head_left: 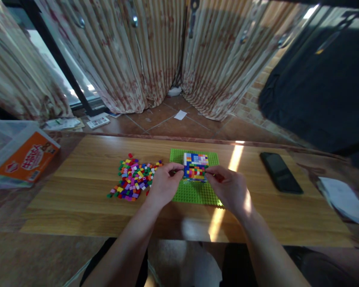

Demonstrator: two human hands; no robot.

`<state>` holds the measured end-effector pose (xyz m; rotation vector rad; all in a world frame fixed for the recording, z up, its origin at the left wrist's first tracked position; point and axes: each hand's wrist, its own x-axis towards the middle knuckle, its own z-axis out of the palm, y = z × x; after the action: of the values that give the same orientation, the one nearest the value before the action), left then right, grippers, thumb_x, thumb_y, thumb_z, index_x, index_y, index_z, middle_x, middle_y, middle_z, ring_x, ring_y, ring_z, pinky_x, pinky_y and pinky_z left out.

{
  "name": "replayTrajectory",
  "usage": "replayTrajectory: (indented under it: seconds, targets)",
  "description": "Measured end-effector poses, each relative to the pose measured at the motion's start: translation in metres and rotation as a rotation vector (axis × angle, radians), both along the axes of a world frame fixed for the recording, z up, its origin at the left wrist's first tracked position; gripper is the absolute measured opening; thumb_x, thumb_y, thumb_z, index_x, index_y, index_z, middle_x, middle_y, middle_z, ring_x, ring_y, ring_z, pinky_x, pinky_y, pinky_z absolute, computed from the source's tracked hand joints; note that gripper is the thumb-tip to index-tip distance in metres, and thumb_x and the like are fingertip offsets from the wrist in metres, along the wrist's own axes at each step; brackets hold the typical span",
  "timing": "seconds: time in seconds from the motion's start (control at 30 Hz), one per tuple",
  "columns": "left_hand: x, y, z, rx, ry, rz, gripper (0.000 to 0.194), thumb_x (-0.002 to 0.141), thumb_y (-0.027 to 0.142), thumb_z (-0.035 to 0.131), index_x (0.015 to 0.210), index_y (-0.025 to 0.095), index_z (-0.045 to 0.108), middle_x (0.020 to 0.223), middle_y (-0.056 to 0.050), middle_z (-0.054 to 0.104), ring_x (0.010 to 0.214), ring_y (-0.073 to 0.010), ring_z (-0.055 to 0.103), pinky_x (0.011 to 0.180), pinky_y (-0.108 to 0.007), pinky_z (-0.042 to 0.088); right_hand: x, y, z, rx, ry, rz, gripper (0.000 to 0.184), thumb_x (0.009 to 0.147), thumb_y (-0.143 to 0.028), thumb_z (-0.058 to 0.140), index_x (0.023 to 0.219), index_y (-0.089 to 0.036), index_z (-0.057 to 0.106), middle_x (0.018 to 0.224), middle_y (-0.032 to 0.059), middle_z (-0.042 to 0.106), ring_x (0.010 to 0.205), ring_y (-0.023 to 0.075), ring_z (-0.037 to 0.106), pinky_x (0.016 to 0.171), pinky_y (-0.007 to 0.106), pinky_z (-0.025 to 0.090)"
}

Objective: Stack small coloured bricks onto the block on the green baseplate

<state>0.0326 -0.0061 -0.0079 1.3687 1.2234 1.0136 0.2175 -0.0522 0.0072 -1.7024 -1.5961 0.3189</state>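
Note:
A multicoloured block of toy building bricks (195,165) stands on a lime-green studded baseplate (194,195), towards the plate's far side. My left hand (165,184) is at the block's left side, its thumb and forefinger closed against that edge. On the opposite side my right hand (231,190) has its thumb and forefinger closed at the near right edge of the block. The other fingers of both hands are curled under and partly hidden. To the left of my left hand lies a loose pile of small coloured bricks (133,179).
The wooden table (86,175) carries a black phone (280,172) at the right. A clear plastic box (12,125) with an orange label stands at the far left. White papers (345,197) lie at the far right. Striped curtains (155,59) hang beyond the table.

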Motion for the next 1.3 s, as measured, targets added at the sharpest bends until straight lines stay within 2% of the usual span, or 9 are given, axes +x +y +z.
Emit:
replayTrajectory:
  seconds: [0.17,0.3,0.7,0.97,1.1,1.2,1.3]
  targets:
    - [0.000,0.000,0.004,0.011,0.003,0.003,0.014,0.073,0.014,0.063,0.082,0.017,0.075,0.078,-0.004,0.073,0.074,-0.0167,0.065,0.073,-0.028,0.049,0.002,0.001,0.003,0.016,0.110,-0.059,0.010,0.077,-0.025,0.062,0.079,-0.023,0.071,0.068,-0.0007,0.071,0.055,0.0126,0.063,0.052,0.025,0.050]
    - [0.000,-0.001,0.006,0.020,0.025,-0.012,0.015,0.074,0.013,0.062,0.083,0.017,0.074,0.080,-0.004,0.073,0.076,-0.0173,0.065,0.075,-0.028,0.050,-0.001,0.003,0.003,-0.042,0.211,-0.090,0.010,0.074,-0.028,0.065,0.080,-0.020,0.069,0.067,0.0000,0.069,0.054,0.0122,0.060,0.051,0.025,0.048]
    - [-0.001,-0.001,0.002,0.047,0.037,-0.012,0.017,0.073,0.014,0.063,0.085,0.017,0.075,0.079,-0.004,0.074,0.075,-0.0180,0.066,0.074,-0.029,0.050,0.003,0.012,-0.008,-0.138,0.601,-0.002,0.012,0.066,-0.027,0.070,0.070,-0.017,0.065,0.064,0.0004,0.067,0.058,0.0123,0.060,0.053,0.025,0.047]
    - [-0.001,0.000,0.001,-0.001,-0.021,0.005,0.016,0.072,0.016,0.065,0.084,0.017,0.075,0.077,-0.004,0.073,0.070,-0.0163,0.064,0.069,-0.027,0.049,0.004,0.014,-0.014,-0.158,0.601,0.008,0.018,0.066,-0.033,0.072,0.069,-0.017,0.066,0.062,0.0006,0.067,0.053,0.0117,0.058,0.050,0.025,0.046]
    - [-0.004,0.002,0.000,0.010,-0.017,0.011,0.015,0.072,0.018,0.066,0.084,0.017,0.075,0.076,-0.003,0.072,0.069,-0.0153,0.063,0.067,-0.026,0.048,0.003,0.012,-0.012,-0.125,0.598,0.023,0.018,0.068,-0.033,0.072,0.069,-0.017,0.065,0.062,0.0004,0.066,0.055,0.0121,0.058,0.051,0.025,0.046]
    - [-0.004,0.001,0.007,-0.026,-0.115,0.041,0.014,0.072,0.019,0.067,0.083,0.016,0.074,0.074,-0.002,0.071,0.067,-0.0138,0.063,0.067,-0.025,0.048,0.001,0.010,-0.008,-0.062,0.588,0.012,0.015,0.072,-0.032,0.071,0.071,-0.018,0.066,0.065,0.0009,0.067,0.059,0.0130,0.060,0.054,0.026,0.048]
    - [-0.002,-0.003,0.019,-0.134,-0.287,0.036,0.014,0.070,0.019,0.070,0.082,0.015,0.073,0.069,-0.001,0.070,0.061,-0.0113,0.061,0.065,-0.024,0.048,-0.006,0.007,-0.004,0.026,0.536,0.043,0.011,0.077,-0.031,0.068,0.078,-0.020,0.069,0.071,0.0016,0.069,0.064,0.0141,0.062,0.060,0.028,0.051]
